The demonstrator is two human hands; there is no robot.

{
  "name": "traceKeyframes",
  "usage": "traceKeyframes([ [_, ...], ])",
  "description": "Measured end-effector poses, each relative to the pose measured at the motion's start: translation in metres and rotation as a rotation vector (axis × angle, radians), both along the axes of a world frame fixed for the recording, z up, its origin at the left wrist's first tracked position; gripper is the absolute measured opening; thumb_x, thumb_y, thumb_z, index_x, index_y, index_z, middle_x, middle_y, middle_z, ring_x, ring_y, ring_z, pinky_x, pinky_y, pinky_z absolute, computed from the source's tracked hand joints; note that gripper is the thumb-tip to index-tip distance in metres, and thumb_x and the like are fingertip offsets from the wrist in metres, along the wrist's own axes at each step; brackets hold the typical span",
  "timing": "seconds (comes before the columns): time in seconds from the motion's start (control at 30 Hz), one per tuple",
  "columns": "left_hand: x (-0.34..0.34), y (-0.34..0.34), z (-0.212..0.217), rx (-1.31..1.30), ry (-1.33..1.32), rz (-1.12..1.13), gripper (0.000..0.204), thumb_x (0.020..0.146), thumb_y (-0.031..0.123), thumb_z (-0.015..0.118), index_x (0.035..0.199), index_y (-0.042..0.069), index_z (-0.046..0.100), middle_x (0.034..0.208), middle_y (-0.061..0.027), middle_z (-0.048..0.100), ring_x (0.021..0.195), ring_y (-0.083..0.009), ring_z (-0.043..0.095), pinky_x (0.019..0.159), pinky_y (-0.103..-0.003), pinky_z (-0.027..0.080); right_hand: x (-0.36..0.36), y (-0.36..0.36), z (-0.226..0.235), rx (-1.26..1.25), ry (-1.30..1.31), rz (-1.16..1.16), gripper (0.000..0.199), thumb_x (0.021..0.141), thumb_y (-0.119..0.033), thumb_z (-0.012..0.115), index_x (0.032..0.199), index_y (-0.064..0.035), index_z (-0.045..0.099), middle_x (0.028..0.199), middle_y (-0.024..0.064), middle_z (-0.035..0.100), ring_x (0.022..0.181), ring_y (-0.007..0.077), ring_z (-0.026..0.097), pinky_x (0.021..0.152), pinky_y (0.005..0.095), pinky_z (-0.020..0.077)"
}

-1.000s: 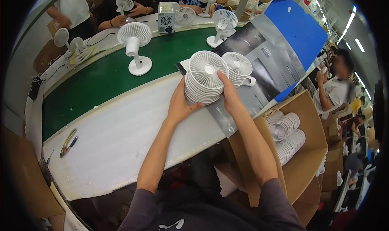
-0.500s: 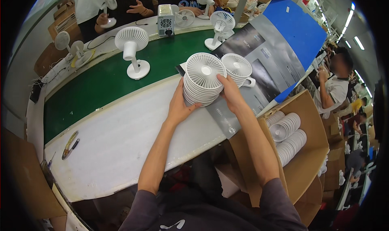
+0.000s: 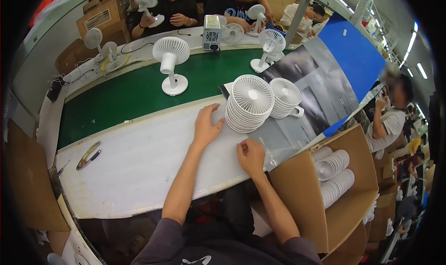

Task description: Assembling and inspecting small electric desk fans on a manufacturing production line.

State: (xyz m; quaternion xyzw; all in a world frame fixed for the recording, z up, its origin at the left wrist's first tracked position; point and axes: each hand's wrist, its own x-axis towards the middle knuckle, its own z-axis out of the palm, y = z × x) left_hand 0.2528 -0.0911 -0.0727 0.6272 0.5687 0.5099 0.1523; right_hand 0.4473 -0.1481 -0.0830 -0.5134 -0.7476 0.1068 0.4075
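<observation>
On the white bench, fan-grille stack [image 3: 249, 104] leans right; left hand [image 3: 207, 125] beside, right hand [image 3: 251, 155] loosely curled, both grips empty.

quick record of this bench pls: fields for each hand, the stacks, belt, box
left hand: left hand flat on the white foam bench top, beside the near stack
right hand: right hand empty, resting on the bench edge
stacks: two stacks of white round fan grilles on a grey printed sheet
belt: white pedestal fan upright on the green conveyor belt
box: open cardboard box holding more grilles
</observation>
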Motion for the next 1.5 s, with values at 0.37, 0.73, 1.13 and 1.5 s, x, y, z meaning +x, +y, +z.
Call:
traceKeyframes([
  [0.37,-0.138,-0.116,0.025,0.153,0.061,0.460,0.016,0.081,0.001,0.066,0.096,0.001,0.070,0.087,-0.0077,0.070,0.071,-0.0186,0.060,0.068,-0.028,0.051,-0.001,-0.004,0.006,-0.106,0.103,-0.012,0.008,0.078,-0.009,0.067,0.073,-0.0060,0.062,0.066,0.0039,0.060,0.060,0.0230,0.053,0.068,0.0335,0.0434],
  [0.73,-0.307,-0.292,-0.015,-0.027,0.670,1.039,0.014,0.082,0.009,0.064,0.094,0.003,0.069,0.111,-0.0096,0.067,0.097,-0.0268,0.061,0.086,-0.034,0.049,-0.007,-0.010,0.003,-0.040,0.034,0.020,0.006,0.079,-0.009,0.066,0.076,-0.0052,0.062,0.068,0.0056,0.059,0.062,0.0229,0.053,0.066,0.0339,0.0437],
  [1.13,-0.329,-0.296,-0.029,-0.042,0.183,1.026,0.011,0.082,0.009,0.064,0.089,0.001,0.068,0.104,-0.0095,0.068,0.096,-0.0279,0.062,0.087,-0.033,0.049,-0.009,-0.015,0.004,-0.044,-0.022,-0.021,0.005,0.080,-0.008,0.066,0.078,-0.0048,0.062,0.072,0.0058,0.057,0.065,0.0226,0.052,0.064,0.0339,0.0440],
  [1.5,-0.331,-0.295,-0.033,-0.017,0.141,1.044,0.013,0.083,0.009,0.064,0.092,0.000,0.068,0.098,-0.0097,0.069,0.090,-0.0273,0.062,0.086,-0.033,0.049,-0.008,-0.013,0.005,0.027,0.003,-0.006,0.006,0.080,-0.005,0.065,0.078,-0.0009,0.061,0.071,0.0072,0.057,0.062,0.0197,0.050,0.058,0.0313,0.0430],
])
